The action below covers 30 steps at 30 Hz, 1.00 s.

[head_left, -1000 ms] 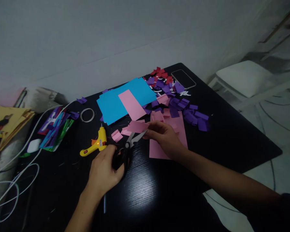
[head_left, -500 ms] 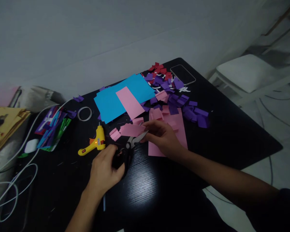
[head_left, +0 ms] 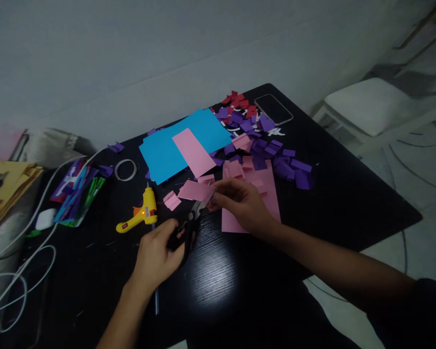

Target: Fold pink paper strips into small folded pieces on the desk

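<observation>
My left hand is closed round the black handles of a pair of scissors, blades pointing up and to the right. With the fingers pinched, my right hand holds a small piece of pink paper by its right end. The blades lie against that end, close to my right fingertips. Beneath my right hand is a larger pink sheet with small folded pink pieces on it. A folded pink piece rests just left of the held paper.
A yellow glue gun lies left, near a tape ring. Blue sheets carry a pink strip. Purple pieces, red pieces and a phone lie farther back. White cables run along the left.
The scissor blades have closed together at the right end of the pink paper, and the paper has tilted. The whole view has shifted slightly.
</observation>
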Motion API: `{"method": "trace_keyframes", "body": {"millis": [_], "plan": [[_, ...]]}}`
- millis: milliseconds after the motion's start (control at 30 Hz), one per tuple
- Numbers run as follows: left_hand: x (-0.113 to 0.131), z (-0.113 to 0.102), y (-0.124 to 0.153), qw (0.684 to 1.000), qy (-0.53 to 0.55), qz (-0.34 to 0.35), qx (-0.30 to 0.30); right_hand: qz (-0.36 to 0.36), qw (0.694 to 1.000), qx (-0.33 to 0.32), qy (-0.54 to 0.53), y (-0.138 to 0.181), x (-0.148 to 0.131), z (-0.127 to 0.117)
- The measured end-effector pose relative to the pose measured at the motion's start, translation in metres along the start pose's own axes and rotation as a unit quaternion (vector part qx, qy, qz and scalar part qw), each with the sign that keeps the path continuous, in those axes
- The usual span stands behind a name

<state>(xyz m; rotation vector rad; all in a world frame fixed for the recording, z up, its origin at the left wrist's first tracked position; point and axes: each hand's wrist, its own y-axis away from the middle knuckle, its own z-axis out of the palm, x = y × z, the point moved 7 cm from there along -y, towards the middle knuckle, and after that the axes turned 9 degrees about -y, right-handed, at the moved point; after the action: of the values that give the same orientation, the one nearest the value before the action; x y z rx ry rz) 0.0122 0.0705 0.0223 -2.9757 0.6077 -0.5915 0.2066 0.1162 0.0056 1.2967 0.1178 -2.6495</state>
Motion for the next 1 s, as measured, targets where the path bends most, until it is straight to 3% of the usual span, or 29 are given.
{"method": "trace_keyframes", "body": {"millis": [600,767,900,1000], "plan": [[-0.009,0.007,0.005,0.999,0.013,-0.023,-0.024,-0.003,1.0,0.019,0.008,-0.003,0.003,-0.005],[-0.013,0.007,0.004,0.992,0.1,-0.075,-0.025,0.001,0.999,0.037,0.015,-0.004,0.006,-0.01],[-0.017,0.017,0.006,0.953,0.256,-0.152,-0.061,0.027,0.999,0.031,0.012,-0.006,0.015,-0.012],[-0.019,0.024,0.008,0.932,0.304,-0.185,-0.062,0.051,0.999,0.01,-0.007,-0.007,0.025,-0.011]]}}
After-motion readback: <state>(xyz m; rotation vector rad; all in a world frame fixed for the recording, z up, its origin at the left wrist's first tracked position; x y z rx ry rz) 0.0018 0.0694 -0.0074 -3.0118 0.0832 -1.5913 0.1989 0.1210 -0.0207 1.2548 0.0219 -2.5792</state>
